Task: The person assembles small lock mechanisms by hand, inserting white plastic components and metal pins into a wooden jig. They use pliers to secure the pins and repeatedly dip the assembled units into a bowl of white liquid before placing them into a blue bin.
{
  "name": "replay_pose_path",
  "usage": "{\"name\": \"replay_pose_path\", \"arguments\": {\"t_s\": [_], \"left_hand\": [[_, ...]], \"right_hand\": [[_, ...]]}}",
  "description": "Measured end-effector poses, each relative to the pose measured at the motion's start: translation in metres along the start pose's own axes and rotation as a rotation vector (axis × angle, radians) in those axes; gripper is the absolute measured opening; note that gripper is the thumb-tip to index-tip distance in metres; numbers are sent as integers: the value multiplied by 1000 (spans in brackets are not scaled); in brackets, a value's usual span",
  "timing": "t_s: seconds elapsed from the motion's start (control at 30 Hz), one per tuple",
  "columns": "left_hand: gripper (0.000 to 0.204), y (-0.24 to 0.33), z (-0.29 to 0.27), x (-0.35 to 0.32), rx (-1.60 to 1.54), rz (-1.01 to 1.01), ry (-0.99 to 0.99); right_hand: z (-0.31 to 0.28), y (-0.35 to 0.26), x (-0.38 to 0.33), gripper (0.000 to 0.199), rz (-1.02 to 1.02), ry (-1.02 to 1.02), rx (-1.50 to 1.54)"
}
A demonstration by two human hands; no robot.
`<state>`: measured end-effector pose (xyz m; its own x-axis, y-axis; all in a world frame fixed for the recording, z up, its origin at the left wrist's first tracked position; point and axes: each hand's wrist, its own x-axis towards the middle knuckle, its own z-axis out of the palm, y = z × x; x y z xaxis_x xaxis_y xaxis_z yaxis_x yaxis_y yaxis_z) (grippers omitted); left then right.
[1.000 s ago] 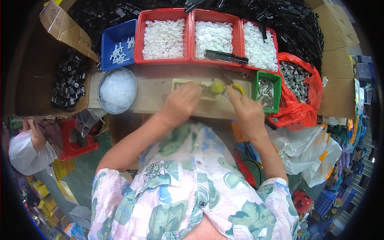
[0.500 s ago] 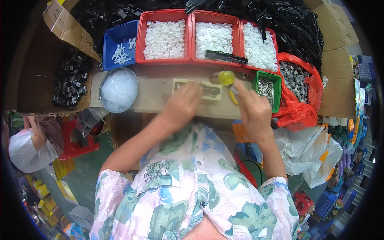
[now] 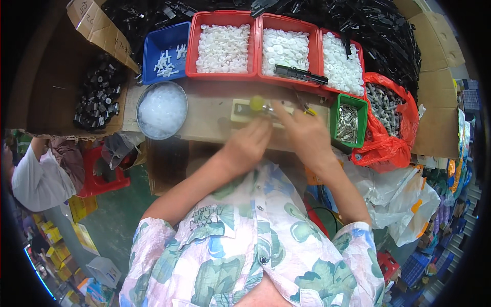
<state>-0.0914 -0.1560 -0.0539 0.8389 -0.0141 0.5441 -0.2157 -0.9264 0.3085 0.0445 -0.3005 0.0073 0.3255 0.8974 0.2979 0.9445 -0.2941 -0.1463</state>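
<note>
My right hand (image 3: 309, 135) is closed around a small mallet with a translucent yellow face (image 3: 257, 103) and a silvery collar. The mallet head is blurred and sits over a cream block (image 3: 238, 118) with a dark shaped recess. My left hand (image 3: 248, 143) rests at the block's near edge, its fingers pressed together close beneath the mallet. What those fingertips hold, if anything, is hidden. Behind my right hand lies a yellow-handled tool (image 3: 310, 110), probably pliers, partly covered.
Red bins (image 3: 192, 61) of white round parts line the back, with a long black part (image 3: 300, 74) across one. Left are a blue bin (image 3: 148, 66) and a metal bowl (image 3: 139, 120). Right are a green bin (image 3: 335, 115) of metal pins and a red bag (image 3: 404, 110) of grey parts.
The mallet has swung left and is now over the cream block, my right hand moving with it. My left hand stays by the block. The whole view has shifted slightly.
</note>
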Motion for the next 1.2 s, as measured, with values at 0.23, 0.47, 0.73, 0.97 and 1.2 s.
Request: {"name": "replay_pose_path", "arguments": {"t_s": [0.23, 0.47, 0.73, 0.97, 1.2], "left_hand": [[31, 0, 1, -1, 19, 15, 43], [31, -14, -21, 1, -20, -82, 81], [28, -20, -16, -3, 26, -81, 88], [27, -20, -22, -3, 36, -49, 56], [27, -17, -9, 17, 11, -15, 44]], "right_hand": [[-7, -4, 9, 58, 16, 115, 100], [-20, 4, 6, 60, 52, 155, 75], [-21, 5, -9, 57, 82, 188, 89], [-21, 4, -27, 52, 54, -43, -47], [-17, 12, -39, 48, 87, -137, -18]]}}
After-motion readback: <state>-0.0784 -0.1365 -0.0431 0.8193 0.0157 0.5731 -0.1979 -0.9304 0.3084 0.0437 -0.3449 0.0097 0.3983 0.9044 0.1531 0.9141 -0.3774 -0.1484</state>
